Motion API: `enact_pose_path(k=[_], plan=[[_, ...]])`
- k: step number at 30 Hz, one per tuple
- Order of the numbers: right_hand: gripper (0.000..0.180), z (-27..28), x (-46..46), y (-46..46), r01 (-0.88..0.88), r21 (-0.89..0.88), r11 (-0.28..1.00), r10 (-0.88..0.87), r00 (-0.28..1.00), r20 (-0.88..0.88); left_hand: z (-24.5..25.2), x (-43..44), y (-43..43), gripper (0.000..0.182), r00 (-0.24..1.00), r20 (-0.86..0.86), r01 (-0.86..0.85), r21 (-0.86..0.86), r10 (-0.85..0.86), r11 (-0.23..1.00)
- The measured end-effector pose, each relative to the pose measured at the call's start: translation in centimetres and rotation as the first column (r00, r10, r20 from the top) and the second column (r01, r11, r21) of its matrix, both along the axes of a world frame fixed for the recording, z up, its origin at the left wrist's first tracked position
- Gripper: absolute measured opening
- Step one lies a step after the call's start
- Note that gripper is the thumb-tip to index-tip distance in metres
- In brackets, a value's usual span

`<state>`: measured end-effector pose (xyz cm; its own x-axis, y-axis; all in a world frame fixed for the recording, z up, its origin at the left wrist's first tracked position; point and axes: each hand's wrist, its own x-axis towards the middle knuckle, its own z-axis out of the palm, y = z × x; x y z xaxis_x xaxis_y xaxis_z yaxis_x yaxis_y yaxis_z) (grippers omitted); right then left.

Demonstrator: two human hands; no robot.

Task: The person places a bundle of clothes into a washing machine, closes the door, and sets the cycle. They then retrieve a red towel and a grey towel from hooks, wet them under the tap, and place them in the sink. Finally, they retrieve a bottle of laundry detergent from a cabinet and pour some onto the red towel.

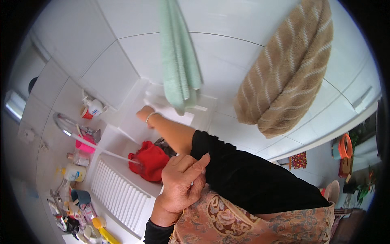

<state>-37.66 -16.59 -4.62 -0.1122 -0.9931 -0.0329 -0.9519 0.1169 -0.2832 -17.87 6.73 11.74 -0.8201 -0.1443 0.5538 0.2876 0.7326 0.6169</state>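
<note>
My left hand (182, 181) is at the middle of the picture, its fingers closed on the black sleeve (213, 146) of my right arm near the elbow. The sleeve is bunched there, leaving the forearm bare. Beyond it, my right hand (147, 113), with a bracelet at the wrist, hovers over the sink's far end; its fingers look curled but are blurred. Below lies a wet red cloth (149, 161) in the white sink (122, 137), beside a dark patterned cloth (164, 145) partly hidden by my forearm. A water stream (112, 154) runs from the curved faucet (62, 125) onto the red cloth.
A ribbed washboard (118, 195) adjoins the basin. Along the ledge stand a white pump bottle (95, 106), a pink cup (85, 145), a lotion bottle (75, 173) and a yellow tube (108, 235). A green towel (179, 61) and a brown striped towel (286, 73) hang ahead.
</note>
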Motion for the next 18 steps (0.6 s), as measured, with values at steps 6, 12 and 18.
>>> enact_pose_path(k=[6,12,18], plan=[[0.008,4.0,-4.8,-3.5,0.519,0.358,0.776,0.025,-0.592,0.805,-3.7,3.0,0.7,0.065,0.995,0.096,-0.003,0.255,-0.023,0.967],[0.01,11.8,-3.7,-2.1,0.573,0.4,0.716,0.17,-0.698,0.696,-6.7,2.8,0.3,0.032,0.926,-0.195,0.197,0.98,-0.322,-0.027],[0.013,14.7,-0.7,-1.6,0.55,0.431,0.715,0.296,-0.797,0.527,-8.4,1.3,-0.1,0.027,0.969,-0.208,0.165,0.949,-0.137,-0.268]])
